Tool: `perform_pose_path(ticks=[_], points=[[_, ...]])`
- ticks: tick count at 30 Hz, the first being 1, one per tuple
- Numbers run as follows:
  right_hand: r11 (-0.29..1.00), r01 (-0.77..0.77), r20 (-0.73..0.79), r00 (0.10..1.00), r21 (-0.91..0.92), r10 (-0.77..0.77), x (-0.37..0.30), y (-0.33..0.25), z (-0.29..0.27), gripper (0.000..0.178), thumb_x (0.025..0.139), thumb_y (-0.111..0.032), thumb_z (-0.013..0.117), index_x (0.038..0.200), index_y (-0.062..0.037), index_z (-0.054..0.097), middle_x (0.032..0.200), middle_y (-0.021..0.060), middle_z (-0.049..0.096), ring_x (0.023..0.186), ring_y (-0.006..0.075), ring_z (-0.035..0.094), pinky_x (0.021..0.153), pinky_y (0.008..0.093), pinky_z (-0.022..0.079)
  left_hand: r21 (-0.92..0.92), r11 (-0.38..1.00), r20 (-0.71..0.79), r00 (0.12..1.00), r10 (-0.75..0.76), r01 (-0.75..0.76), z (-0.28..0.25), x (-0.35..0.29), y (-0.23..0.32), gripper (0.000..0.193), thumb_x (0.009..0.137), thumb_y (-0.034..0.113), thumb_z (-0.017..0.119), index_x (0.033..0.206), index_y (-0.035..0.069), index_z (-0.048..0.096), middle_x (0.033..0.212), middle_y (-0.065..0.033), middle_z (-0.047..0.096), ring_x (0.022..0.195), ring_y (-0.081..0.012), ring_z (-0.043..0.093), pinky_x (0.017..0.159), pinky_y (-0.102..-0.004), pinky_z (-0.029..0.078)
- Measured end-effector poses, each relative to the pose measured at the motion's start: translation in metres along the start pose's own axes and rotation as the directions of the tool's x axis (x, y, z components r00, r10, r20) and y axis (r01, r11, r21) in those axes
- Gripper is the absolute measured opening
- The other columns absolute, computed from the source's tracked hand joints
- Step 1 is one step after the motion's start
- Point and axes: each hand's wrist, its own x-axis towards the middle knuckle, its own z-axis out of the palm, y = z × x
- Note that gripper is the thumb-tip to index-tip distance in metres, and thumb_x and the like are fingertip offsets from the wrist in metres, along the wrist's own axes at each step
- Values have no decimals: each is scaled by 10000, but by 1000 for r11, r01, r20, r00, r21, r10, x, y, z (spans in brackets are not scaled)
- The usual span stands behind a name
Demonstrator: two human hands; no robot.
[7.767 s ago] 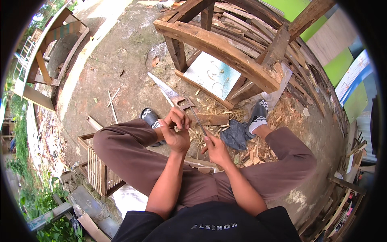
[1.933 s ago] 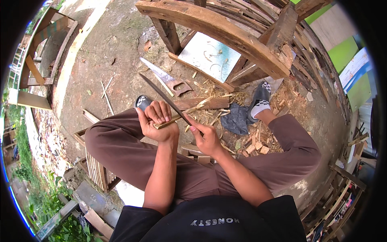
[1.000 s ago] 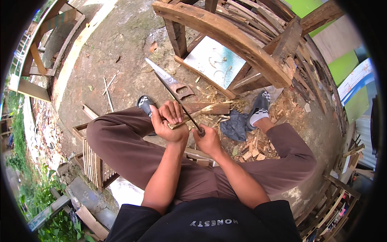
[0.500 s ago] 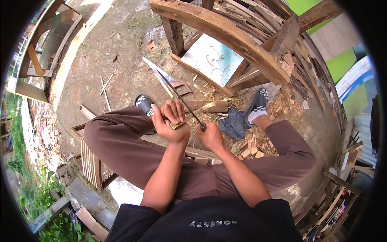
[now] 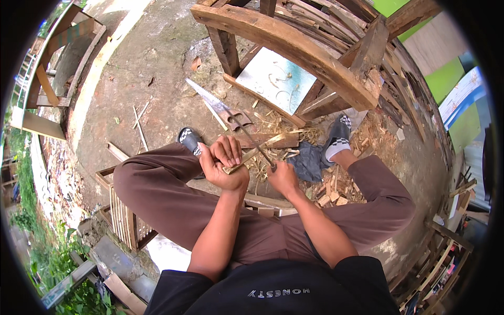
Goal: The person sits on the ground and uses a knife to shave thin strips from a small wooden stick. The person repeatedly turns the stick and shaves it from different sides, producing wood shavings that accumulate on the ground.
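My left hand [image 5: 226, 164] is closed around a pale, narrow wood or bamboo strip [image 5: 273, 140], which slants up to the right between my knees. A long, thin dark blade, seemingly a knife [image 5: 252, 138], is gripped by its handle in my right hand [image 5: 284, 177]. Its blade points away and left, crossing the strip just beyond my left fingers; whether the two touch I cannot tell. On the ground beyond my hands lies a handsaw [image 5: 209, 96] with a brown handle. A short wooden block [image 5: 286, 140] rests beneath the strip.
A heavy wooden frame [image 5: 294, 34] stands ahead, with a white-blue board [image 5: 276, 80] inside it. Shavings and wood offcuts [image 5: 329, 197] lie near my right foot, beside a dark plastic bag [image 5: 306, 161]. A slatted wooden piece [image 5: 123, 218] sits by my left leg.
My right hand has moved slightly right and toward me, drawing the knife along the strip's side. The left hand keeps its hold with little movement.
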Motion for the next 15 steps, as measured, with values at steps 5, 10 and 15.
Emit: perform_pose_path(ticks=[5, 10, 15], points=[[954, 257, -47, 966, 153, -252, -11, -21, -1, 247, 872, -200, 686, 922, 40, 715, 784, 261, 702, 774, 452, 693, 678, 435, 556, -26, 1000, -27, 1000, -12, 11, -1, 3, 0, 665, 1105, 371, 274, 489, 131, 340, 480, -16, 323, 431, -130, 297, 450, -255, 253], [963, -231, 19, 972, -138, 236, 32, 74, 34, 288, 853, -196, 694, 977, 63, 712, 799, 293, 695, 785, 445, 708, 744, 466, 559, -40, 999, -8, 1000, -3, 3, -3, 1, 5, 665, 1103, 382, 265, 488, 140, 337, 482, -15, 329, 424, -129, 300, 444, -255, 250], [997, -37, 32, 999, 64, 35, 12, 17, 19, 233, 859, -184, 692, 994, 2, 730, 816, 267, 702, 896, 435, 703, 816, 507, 544, -37, 999, -24, 1000, 16, -17, -8, 6, 2, 665, 1104, 375, 262, 488, 137, 340, 484, -18, 339, 422, -132, 302, 453, -255, 258]])
